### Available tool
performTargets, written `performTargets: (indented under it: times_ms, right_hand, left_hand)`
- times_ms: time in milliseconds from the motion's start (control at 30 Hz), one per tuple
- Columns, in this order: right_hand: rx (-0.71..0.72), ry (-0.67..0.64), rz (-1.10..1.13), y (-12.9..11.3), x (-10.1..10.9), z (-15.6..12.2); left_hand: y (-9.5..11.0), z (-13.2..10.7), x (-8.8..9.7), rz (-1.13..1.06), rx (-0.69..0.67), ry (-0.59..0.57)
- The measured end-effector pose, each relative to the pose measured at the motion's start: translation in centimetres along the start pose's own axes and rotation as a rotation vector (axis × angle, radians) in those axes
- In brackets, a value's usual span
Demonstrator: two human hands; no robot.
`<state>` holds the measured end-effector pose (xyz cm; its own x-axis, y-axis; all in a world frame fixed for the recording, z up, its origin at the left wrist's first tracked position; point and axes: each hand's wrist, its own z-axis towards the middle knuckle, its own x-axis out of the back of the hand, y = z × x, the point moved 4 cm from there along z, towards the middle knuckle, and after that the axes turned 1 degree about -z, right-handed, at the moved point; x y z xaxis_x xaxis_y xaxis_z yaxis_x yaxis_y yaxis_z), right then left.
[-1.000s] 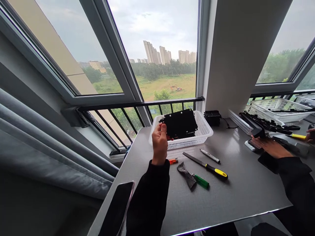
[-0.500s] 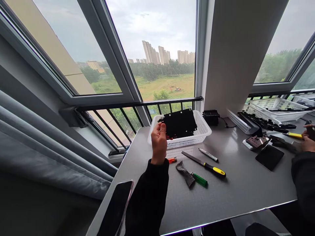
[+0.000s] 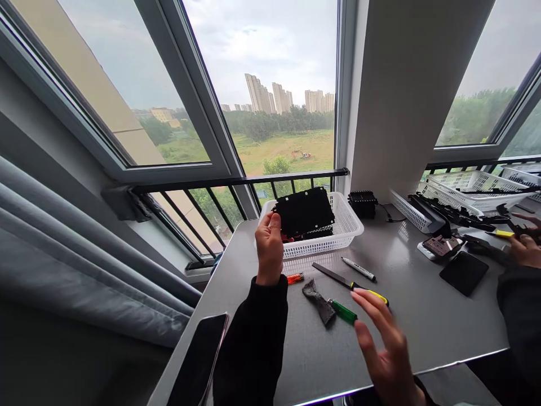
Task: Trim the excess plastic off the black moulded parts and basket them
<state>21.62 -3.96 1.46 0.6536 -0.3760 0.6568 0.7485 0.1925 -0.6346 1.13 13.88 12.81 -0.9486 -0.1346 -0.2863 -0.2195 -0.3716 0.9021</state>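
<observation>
My left hand [image 3: 269, 248] grips the left edge of a flat black plastic panel [image 3: 305, 211] with small tabs and notches along its rim. The panel is held tilted above a white perforated basket [image 3: 350, 231], where more black parts lie partly hidden behind it. Over the near part of the table, my right hand [image 3: 386, 344] is open, thumb and fingers apart, with nothing in it. Close to its fingertips are a green-handled tool [image 3: 343, 311] and a flat file [image 3: 333, 273] with a yellow and black handle. A crumpled grey cloth strip [image 3: 319, 301] touches the green-handled tool.
A marker pen [image 3: 358, 269], an orange lighter-like item [image 3: 295, 278] and a phone [image 3: 198, 361] lie on the grey table. Stacked black parts [image 3: 362, 204] stand right of the basket. At far right, a co-worker's hand [image 3: 526, 248] handles black parts near more white baskets [image 3: 477, 186].
My right hand has come into view from below, reaching over the table toward the tools. The panel in my left hand has shifted slightly left. The co-worker's hand has moved slightly.
</observation>
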Motion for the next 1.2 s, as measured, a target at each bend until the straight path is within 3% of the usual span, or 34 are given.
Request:
performTargets:
  times_ms: [133,267,633,1033,1200]
  right_hand:
    - [-0.025,-0.131,-0.032,2.2,-5.1,0.0]
    - [0.002,-0.216,-0.154,4.9,-7.5,-0.8]
    - [0.062,-0.252,-0.319,5.4,-8.2,-0.1]
    - [-0.001,-0.271,-0.567,5.1,-8.6,0.1]
    - [-0.005,-0.400,-0.638,4.7,-9.3,1.5]
  left_hand:
    - [-0.2,-0.2,-0.3,0.014,0.013,-0.016]
    - [-0.4,-0.4,-0.6,0.028,0.008,-0.037]
    - [-0.1,-0.5,-0.9,0.016,0.000,-0.064]
    - [-0.5,-0.3,-0.8,0.023,0.011,-0.056]
    - [-0.6,-0.3,-0.8,0.055,0.024,-0.067]
